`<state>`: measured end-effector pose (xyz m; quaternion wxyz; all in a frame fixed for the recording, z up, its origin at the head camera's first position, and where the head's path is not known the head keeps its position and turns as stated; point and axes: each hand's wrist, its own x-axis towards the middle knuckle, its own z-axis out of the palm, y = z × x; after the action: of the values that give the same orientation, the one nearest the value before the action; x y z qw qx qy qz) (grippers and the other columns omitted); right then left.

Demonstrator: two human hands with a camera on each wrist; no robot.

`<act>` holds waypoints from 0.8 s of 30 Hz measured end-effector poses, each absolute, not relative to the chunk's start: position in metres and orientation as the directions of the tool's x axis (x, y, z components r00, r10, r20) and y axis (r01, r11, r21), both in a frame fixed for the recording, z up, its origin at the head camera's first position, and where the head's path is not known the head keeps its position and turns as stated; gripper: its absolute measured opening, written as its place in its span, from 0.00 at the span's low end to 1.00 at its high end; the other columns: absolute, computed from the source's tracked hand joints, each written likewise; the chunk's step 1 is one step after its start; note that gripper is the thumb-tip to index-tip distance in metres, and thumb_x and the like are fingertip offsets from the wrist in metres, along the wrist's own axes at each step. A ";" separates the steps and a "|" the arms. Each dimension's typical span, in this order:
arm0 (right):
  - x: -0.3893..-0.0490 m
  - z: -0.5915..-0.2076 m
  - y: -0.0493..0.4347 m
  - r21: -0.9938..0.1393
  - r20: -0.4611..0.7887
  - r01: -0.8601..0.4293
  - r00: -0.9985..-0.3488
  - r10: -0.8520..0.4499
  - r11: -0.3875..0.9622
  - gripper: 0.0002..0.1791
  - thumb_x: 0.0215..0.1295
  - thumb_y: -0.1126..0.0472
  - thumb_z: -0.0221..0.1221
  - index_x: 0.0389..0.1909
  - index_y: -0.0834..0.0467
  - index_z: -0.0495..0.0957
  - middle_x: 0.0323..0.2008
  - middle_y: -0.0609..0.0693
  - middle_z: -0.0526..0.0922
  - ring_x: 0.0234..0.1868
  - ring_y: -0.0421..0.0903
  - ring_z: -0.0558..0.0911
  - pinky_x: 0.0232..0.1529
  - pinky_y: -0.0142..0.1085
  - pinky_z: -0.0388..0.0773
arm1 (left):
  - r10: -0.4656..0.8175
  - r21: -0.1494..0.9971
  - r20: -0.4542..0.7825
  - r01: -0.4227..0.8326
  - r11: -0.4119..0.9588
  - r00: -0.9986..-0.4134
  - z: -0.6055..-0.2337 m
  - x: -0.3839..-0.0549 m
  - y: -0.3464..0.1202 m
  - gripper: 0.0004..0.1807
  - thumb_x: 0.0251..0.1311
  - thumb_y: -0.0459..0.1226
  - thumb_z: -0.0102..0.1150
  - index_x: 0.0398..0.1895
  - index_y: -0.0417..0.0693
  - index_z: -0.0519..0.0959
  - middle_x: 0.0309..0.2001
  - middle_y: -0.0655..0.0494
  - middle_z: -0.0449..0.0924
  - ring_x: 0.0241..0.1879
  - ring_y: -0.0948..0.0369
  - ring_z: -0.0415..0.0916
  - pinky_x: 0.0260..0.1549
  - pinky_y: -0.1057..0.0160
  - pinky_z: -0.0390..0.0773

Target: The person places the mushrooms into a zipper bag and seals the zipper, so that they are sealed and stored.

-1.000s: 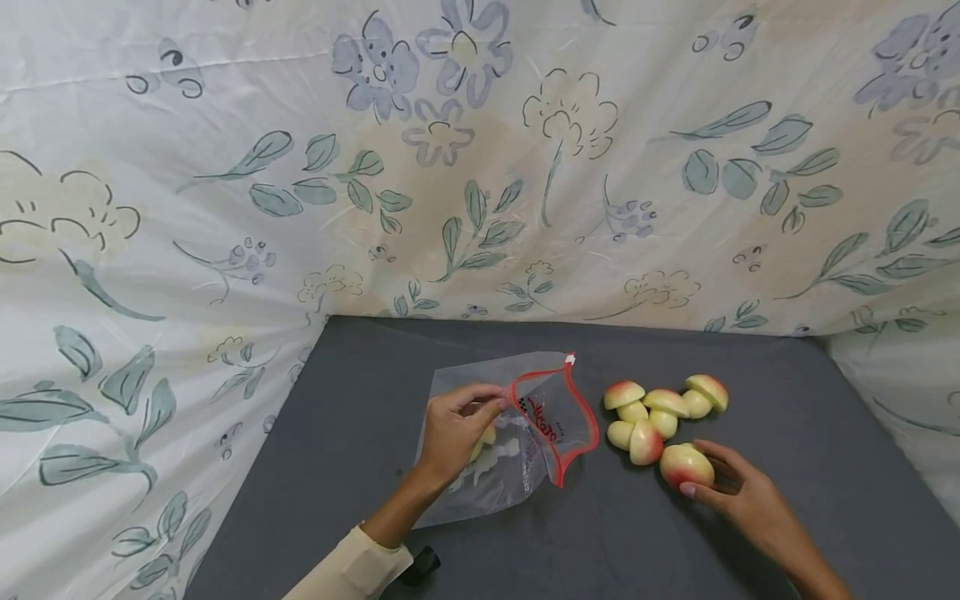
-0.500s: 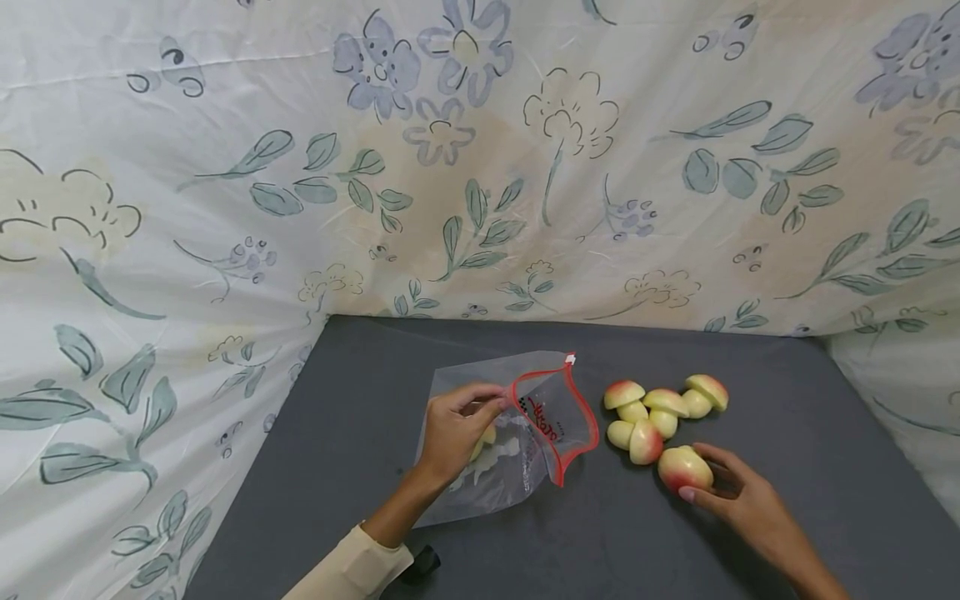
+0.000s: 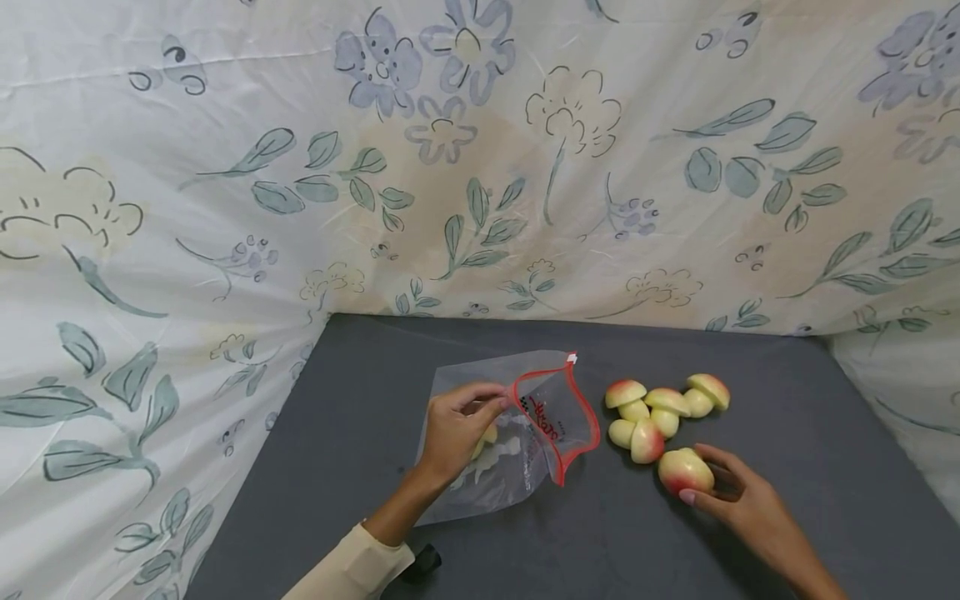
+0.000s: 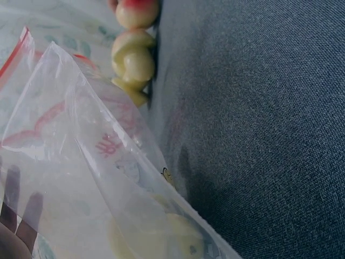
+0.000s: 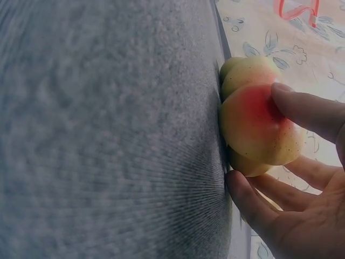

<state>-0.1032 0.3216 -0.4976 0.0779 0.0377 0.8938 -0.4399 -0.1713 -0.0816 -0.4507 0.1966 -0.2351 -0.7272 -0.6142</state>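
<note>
My left hand [image 3: 461, 429] pinches the red-rimmed mouth of a clear zip bag [image 3: 517, 487] lying on its side, its opening turned right. Through the plastic in the left wrist view, a pale yellow piece [image 4: 183, 237] shows inside; the head view has it mostly behind the hand. My right hand [image 3: 757, 508] grips a toy mushroom [image 3: 684, 472], yellow with a red blush on its cap. The right wrist view has the thumb [image 5: 310, 110] on this cap [image 5: 259, 127] and the other fingers underneath and behind. The mushroom is low at the tabletop.
Several similar mushrooms lie in a cluster between bag and right hand, among them one red-capped mushroom [image 3: 647, 442] and one at the far right [image 3: 707, 392]. A small black object [image 3: 423, 565] sits by the left sleeve [image 3: 360, 567]. Floral cloth [image 3: 480, 208] hangs behind the dark table [image 3: 322, 467].
</note>
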 end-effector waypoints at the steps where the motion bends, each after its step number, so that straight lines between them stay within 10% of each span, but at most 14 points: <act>1: -0.103 -0.497 0.322 -0.779 -0.171 0.136 -0.985 0.000 0.612 0.48 0.67 0.47 0.74 0.79 0.62 0.62 0.74 0.73 0.67 0.64 0.71 0.80 0.40 0.32 0.84 | 0.102 0.800 0.576 0.585 0.135 -0.811 -0.451 -0.171 -0.082 0.05 0.67 0.31 0.71 0.43 0.42 0.90 0.39 0.47 0.92 0.34 0.54 0.91 0.31 0.60 0.89; 8: -0.102 -0.493 0.321 -0.766 -0.179 0.148 -0.984 0.013 0.626 0.49 0.66 0.46 0.74 0.79 0.62 0.62 0.75 0.70 0.69 0.62 0.64 0.83 0.40 0.32 0.84 | 0.107 0.795 0.584 0.593 0.129 -0.805 -0.451 -0.172 -0.081 0.05 0.67 0.30 0.71 0.43 0.41 0.90 0.40 0.46 0.92 0.35 0.48 0.91 0.31 0.60 0.89; 15: -0.100 -0.491 0.323 -0.771 -0.164 0.143 -0.986 0.024 0.621 0.48 0.66 0.46 0.74 0.80 0.60 0.63 0.75 0.67 0.68 0.48 0.17 0.74 0.41 0.29 0.83 | 0.108 0.790 0.590 0.600 0.131 -0.800 -0.451 -0.172 -0.081 0.05 0.67 0.30 0.71 0.44 0.40 0.90 0.40 0.45 0.91 0.36 0.52 0.92 0.30 0.61 0.89; 24: -0.097 -0.488 0.321 -0.800 -0.140 0.132 -0.990 0.033 0.585 0.47 0.67 0.48 0.74 0.79 0.61 0.62 0.74 0.70 0.69 0.48 0.15 0.73 0.41 0.27 0.83 | 0.111 0.791 0.587 0.598 0.129 -0.802 -0.452 -0.173 -0.080 0.05 0.66 0.30 0.71 0.43 0.40 0.90 0.40 0.45 0.91 0.35 0.52 0.92 0.31 0.59 0.90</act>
<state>-0.0973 0.3210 -0.4878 0.0549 0.0465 0.8885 -0.4532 -0.1734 -0.0802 -0.4516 0.1984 -0.2447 -0.7247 -0.6129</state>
